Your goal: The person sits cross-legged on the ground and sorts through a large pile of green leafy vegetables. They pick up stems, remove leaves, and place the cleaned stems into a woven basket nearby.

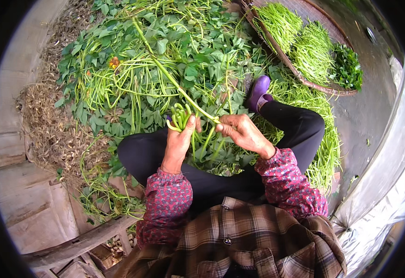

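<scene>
My left hand (179, 142) is closed around a bunch of green leaf stalks (179, 116), their cut ends pointing up past the thumb. Between the thumb and fingers of my right hand (242, 132) is the near end of a long, thick green vine stem (167, 74), which slants up and left across the heap. Thinner stalks hang below that end, some of them blurred. Both hands are close together above my lap. Beneath and beyond them spreads a heap of leafy green vines (160, 45), with a small orange and yellow patch at its left.
A round woven tray (282, 52) at the upper right holds piles of stripped stalks (311, 52) and dark green leaves (346, 67). More stalks (327, 139) lie beside my right leg. Dried pods or husks (63, 128) cover the floor at left, near a wooden chair or bench rail (84, 243).
</scene>
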`<action>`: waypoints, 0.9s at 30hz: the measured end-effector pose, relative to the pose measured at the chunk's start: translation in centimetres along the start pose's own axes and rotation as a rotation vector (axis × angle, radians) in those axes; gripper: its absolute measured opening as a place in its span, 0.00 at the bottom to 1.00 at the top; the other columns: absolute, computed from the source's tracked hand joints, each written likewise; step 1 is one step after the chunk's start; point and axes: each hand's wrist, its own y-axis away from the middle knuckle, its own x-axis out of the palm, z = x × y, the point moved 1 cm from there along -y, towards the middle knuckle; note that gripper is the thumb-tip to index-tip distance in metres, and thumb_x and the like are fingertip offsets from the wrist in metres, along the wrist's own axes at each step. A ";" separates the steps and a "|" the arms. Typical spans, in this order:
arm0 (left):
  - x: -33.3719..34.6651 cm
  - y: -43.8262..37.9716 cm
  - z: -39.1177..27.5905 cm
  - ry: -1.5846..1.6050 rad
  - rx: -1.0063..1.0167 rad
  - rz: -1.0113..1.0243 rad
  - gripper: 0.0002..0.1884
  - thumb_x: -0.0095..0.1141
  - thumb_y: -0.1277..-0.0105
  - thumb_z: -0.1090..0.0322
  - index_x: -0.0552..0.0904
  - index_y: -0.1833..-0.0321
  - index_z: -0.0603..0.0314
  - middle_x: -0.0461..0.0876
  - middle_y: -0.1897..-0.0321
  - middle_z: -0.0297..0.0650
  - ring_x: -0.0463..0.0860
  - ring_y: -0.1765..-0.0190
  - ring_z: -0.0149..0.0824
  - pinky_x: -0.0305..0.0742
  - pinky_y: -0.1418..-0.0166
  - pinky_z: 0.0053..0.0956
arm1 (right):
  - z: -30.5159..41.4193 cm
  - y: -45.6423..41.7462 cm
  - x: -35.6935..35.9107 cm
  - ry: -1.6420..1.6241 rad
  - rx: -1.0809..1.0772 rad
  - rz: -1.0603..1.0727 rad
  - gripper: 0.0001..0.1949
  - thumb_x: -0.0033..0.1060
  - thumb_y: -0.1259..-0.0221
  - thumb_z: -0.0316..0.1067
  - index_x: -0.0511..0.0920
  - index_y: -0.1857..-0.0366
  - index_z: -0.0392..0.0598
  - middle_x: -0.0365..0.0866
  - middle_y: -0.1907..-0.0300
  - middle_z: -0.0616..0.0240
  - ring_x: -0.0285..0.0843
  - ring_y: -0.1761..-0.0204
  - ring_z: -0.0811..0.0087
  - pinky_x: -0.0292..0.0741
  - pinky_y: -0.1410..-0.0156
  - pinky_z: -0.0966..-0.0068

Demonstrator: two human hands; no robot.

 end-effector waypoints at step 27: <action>1.0 0.8 -0.3 -0.064 -0.069 0.183 0.10 0.54 0.34 0.67 0.79 0.56 0.66 0.80 0.72 0.31 0.76 0.69 0.22 0.70 0.69 0.18 | 1.2 0.8 -0.2 0.189 -0.324 -0.203 0.12 0.54 0.39 0.37 0.76 0.70 0.37 0.75 0.75 0.54 0.74 0.68 0.54 0.67 0.61 0.65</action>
